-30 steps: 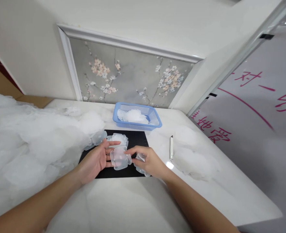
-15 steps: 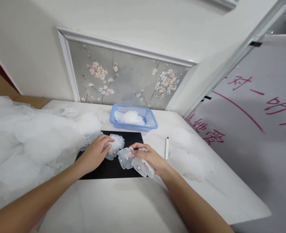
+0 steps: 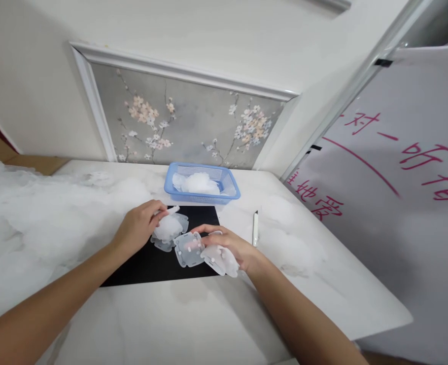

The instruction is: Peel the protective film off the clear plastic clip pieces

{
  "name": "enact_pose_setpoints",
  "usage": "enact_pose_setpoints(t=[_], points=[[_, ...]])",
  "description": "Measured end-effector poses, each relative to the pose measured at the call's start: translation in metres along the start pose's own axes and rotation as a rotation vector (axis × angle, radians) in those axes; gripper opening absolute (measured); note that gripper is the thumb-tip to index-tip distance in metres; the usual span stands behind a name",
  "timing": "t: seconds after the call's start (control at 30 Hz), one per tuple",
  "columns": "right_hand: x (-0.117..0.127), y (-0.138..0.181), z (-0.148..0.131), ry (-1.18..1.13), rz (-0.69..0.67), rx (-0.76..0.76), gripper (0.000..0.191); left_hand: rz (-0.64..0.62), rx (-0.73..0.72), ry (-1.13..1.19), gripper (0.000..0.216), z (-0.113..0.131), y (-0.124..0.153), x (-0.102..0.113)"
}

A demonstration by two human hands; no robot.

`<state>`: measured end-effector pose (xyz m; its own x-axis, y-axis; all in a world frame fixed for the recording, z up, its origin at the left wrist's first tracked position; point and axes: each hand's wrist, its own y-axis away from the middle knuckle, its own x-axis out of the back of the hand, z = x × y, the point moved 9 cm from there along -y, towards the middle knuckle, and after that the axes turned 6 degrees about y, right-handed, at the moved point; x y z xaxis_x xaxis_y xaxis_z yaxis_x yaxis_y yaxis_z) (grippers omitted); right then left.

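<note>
Left hand (image 3: 139,225) moved back, pinching one cloudy piece (image 3: 173,210). Right hand (image 3: 236,248), fingers bent, grips two clear pieces (image 3: 189,250). One basket (image 3: 203,198) holds white pieces (image 3: 200,183).

We see a frosted, translucent piece (image 3: 186,257) with a notched outline and pale round dots, facing up over the black mat (image 3: 132,271). A second piece (image 3: 219,260), tilted, meets its right side; we can't tell whether they're joined. Just left sits an uneven, cloudy stack (image 3: 168,229) of similar sheets.
</note>
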<state>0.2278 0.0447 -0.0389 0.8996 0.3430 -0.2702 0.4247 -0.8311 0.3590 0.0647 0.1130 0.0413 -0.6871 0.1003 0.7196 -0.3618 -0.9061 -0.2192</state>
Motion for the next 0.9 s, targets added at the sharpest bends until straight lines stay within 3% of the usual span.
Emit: enact_pose_setpoints(t=[0.17,0.23,0.37,0.63,0.8,0.9], points=[[0.001,-0.001,0.002,0.014,-0.021,-0.015,0.043,-0.048,0.308,0.671,0.035,-0.010,0.028,-0.009],[0.001,-0.001,0.004,0.022,-0.024,-0.015,0.045,-0.040,0.382,0.816,0.035,-0.016,0.039,-0.016],[0.006,-0.002,0.000,0.097,0.057,0.057,0.039,-0.074,0.408,0.878,0.044,-0.026,0.052,-0.029],[0.008,0.005,-0.017,0.699,0.260,0.237,0.034,-0.218,0.406,0.989,0.059,-0.014,0.061,-0.041],[-0.009,0.017,-0.038,0.965,0.317,0.504,0.012,-0.256,0.451,1.030,0.073,-0.011,0.064,-0.042],[-0.024,0.021,-0.039,1.056,0.248,0.627,0.044,-0.274,0.424,1.011,0.078,-0.008,0.064,-0.041]])
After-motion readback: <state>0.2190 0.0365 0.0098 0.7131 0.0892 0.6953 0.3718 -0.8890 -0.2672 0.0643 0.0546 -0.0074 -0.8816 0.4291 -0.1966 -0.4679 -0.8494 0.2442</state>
